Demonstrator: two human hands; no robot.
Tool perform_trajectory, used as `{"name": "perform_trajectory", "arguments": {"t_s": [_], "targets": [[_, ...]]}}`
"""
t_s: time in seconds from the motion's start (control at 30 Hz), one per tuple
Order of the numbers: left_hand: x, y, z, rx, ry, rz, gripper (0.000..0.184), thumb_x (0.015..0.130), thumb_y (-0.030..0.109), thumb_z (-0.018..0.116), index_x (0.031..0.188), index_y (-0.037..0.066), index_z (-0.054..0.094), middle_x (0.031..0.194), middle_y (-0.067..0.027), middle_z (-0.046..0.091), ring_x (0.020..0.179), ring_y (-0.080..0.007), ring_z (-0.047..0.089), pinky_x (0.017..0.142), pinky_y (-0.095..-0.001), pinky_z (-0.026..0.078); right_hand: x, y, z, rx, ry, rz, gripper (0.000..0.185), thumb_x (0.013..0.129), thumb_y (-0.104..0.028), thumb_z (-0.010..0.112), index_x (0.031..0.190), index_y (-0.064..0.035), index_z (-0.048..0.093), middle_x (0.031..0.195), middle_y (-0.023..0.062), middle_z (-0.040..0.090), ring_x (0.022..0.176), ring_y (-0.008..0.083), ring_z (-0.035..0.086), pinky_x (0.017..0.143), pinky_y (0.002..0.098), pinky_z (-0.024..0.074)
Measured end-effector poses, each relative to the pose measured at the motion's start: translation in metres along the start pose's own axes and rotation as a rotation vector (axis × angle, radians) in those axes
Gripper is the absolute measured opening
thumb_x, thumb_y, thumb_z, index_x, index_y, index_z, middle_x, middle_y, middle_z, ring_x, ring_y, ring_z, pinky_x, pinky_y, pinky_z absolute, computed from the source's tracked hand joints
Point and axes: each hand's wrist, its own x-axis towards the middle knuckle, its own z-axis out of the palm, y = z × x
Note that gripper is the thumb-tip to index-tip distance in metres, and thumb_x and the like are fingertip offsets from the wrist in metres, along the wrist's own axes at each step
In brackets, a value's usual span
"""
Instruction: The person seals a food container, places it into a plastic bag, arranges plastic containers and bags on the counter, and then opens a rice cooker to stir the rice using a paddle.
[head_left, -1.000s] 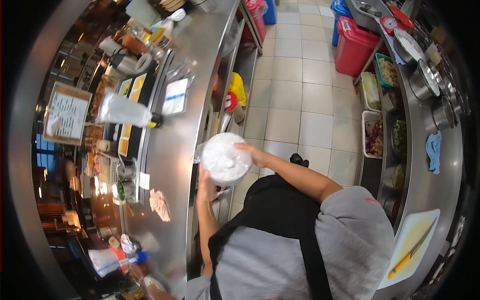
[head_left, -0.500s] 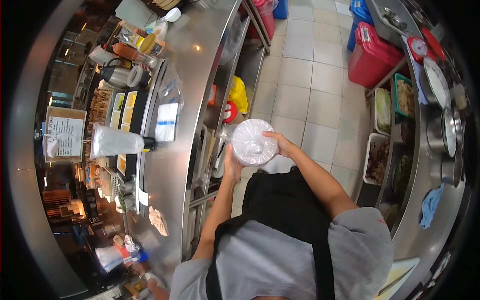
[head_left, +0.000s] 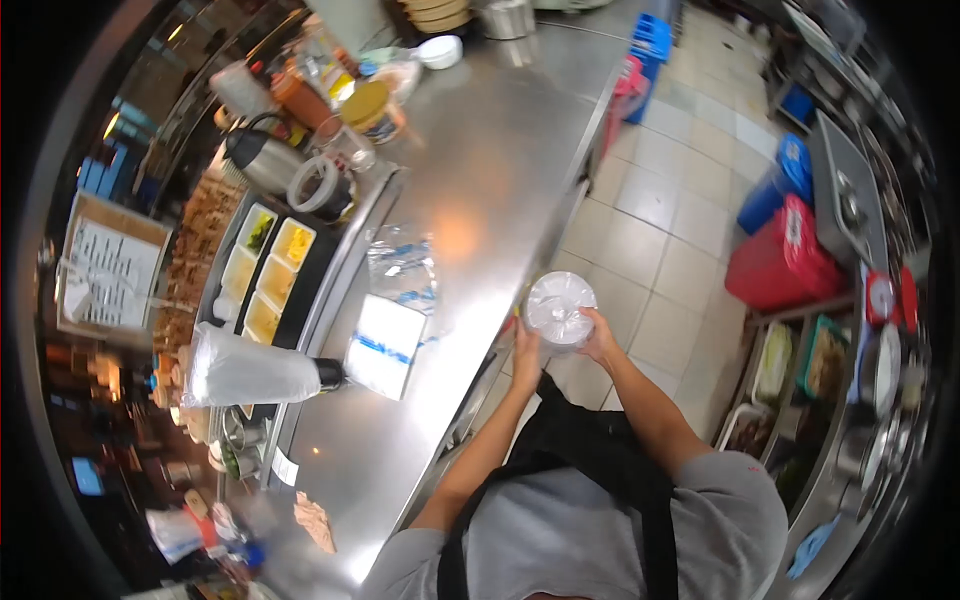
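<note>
A round, whitish pack in clear plastic wrap is held between my two hands, in front of the black apron. The wrap gathers at the middle of its top; what is inside cannot be made out. My left hand grips the left side, with its fingers partly hidden. On the right side my right hand holds it, its thumb at the rim. The steel counter runs along the left. On it lies a white pack with a blue stripe, next to clear plastic film.
Yellow-filled trays, a steel jug and a bagged upright stack line the counter's far side. A crumpled cloth lies nearer. Red and blue bins stand across the tiled floor, beside shelved food tubs.
My view has turned and shifted, so more of the counter shows. Within the view, my hands and the wrapped pack sit further right and lower. Both hands keep their hold.
</note>
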Motion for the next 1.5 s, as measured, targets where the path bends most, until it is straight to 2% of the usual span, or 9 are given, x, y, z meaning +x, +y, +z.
{"name": "perform_trajectory", "arguments": {"t_s": [0.23, 0.33, 0.63, 0.8, 0.9, 0.93, 1.03, 1.2, 1.5], "targets": [[-0.031, -0.039, -0.034, 0.171, -0.225, -0.239, 0.048, 0.082, 0.023, 0.058, 0.121, 0.001, 0.045, 0.105, -0.0149, 0.057, 0.098, -0.0208, 0.054, 0.086, -0.0285, 0.041, 0.107, -0.062, 0.083, -0.012, 0.177, -0.193, 0.065, 0.070, -0.046, 0.061, 0.123, -0.0139, 0.038, 0.119, 0.0091, 0.047, 0.108, 0.0304, 0.044, 0.083, 0.0496, 0.0358], [-0.056, -0.059, -0.072, 0.191, -0.102, -0.444, 0.043, 0.083, 0.024, 0.057, 0.118, 0.002, 0.049, 0.107, -0.0121, 0.056, 0.100, -0.0197, 0.052, 0.086, -0.0287, 0.041, 0.210, -0.050, 0.067, 0.084, -0.227, -0.223, 0.056, 0.079, -0.041, 0.057, 0.121, -0.0080, 0.042, 0.113, 0.0100, 0.051, 0.101, 0.0278, 0.050, 0.080, 0.0416, 0.0414], [-0.127, -0.022, -0.087, -0.035, 0.495, -0.622, 0.037, 0.081, 0.018, 0.059, 0.111, -0.002, 0.053, 0.097, -0.0119, 0.061, 0.096, -0.0185, 0.055, 0.083, -0.0278, 0.042, 0.252, -0.065, 0.077, -0.379, -0.094, -0.001, 0.048, 0.081, -0.036, 0.056, 0.117, -0.0051, 0.047, 0.110, 0.0115, 0.054, 0.098, 0.0256, 0.053, 0.079, 0.0371, 0.0435], [-0.132, 0.020, -0.069, -0.140, 0.322, -0.556, 0.023, 0.081, 0.007, 0.060, 0.101, -0.004, 0.055, 0.088, -0.0096, 0.062, 0.083, -0.0162, 0.059, 0.075, -0.0253, 0.047, 0.252, -0.071, 0.044, -1.085, -0.314, -0.147, 0.044, 0.083, -0.033, 0.055, 0.115, -0.0035, 0.049, 0.108, 0.0123, 0.056, 0.096, 0.0243, 0.054, 0.078, 0.0347, 0.0447], [-0.132, 0.064, -0.070, -0.068, 0.344, -0.404, 0.012, 0.082, 0.001, 0.057, 0.094, -0.001, 0.059, 0.082, -0.0047, 0.062, 0.080, -0.0111, 0.058, 0.072, -0.0232, 0.047, 0.219, -0.070, 0.000, -1.508, -0.958, -0.482, 0.042, 0.084, -0.032, 0.055, 0.113, -0.0026, 0.050, 0.106, 0.0127, 0.057, 0.094, 0.0236, 0.055, 0.077, 0.0332, 0.0455], [-0.134, 0.078, -0.070, 0.005, 0.451, -0.353, 0.013, 0.081, -0.001, 0.057, 0.093, 0.001, 0.060, 0.081, -0.0025, 0.061, 0.077, -0.0088, 0.056, 0.070, -0.0229, 0.046, 0.132, -0.092, 0.056, -2.049, -0.847, -0.127, 0.021, 0.084, -0.022, 0.053, 0.090, -0.0050, 0.064, 0.088, 0.0140, 0.064, 0.083, 0.0227, 0.060, 0.075, 0.0355, 0.0464], [-0.140, 0.105, -0.082, 0.175, 0.863, -0.191, 0.013, 0.080, 0.000, 0.058, 0.092, 0.002, 0.061, 0.076, -0.0030, 0.061, 0.072, -0.0091, 0.056, 0.070, -0.0234, 0.045, 0.040, -0.121, 0.098, -1.587, -1.417, 0.041, 0.009, 0.078, -0.011, 0.063, 0.083, -0.0043, 0.066, 0.079, 0.0081, 0.064, 0.075, 0.0165, 0.060, 0.068, 0.0280, 0.0467], [-0.175, 0.119, -0.137, 0.289, 1.268, -0.111, 0.019, 0.079, 0.003, 0.058, 0.098, 0.002, 0.060, 0.077, -0.0045, 0.061, 0.073, -0.0094, 0.056, 0.064, -0.0229, 0.044, -0.038, -0.121, 0.226, -1.575, -1.515, 0.294, 0.010, 0.074, -0.010, 0.066, 0.075, 0.0003, 0.063, 0.075, 0.0076, 0.061, 0.073, 0.0148, 0.058, 0.068, 0.0270, 0.0454], [-0.290, 0.024, -0.347, 0.652, 1.586, -0.096, 0.050, 0.071, 0.011, 0.066, 0.117, 0.002, 0.048, 0.111, -0.0200, 0.052, 0.103, -0.0329, 0.050, 0.087, -0.0374, 0.040, -0.115, -0.031, 0.309, -1.475, -1.633, -0.259, 0.011, 0.076, -0.013, 0.066, 0.080, -0.0024, 0.064, 0.076, 0.0030, 0.061, 0.069, 0.0096, 0.053, 0.063, 0.0215, 0.0415]]}}
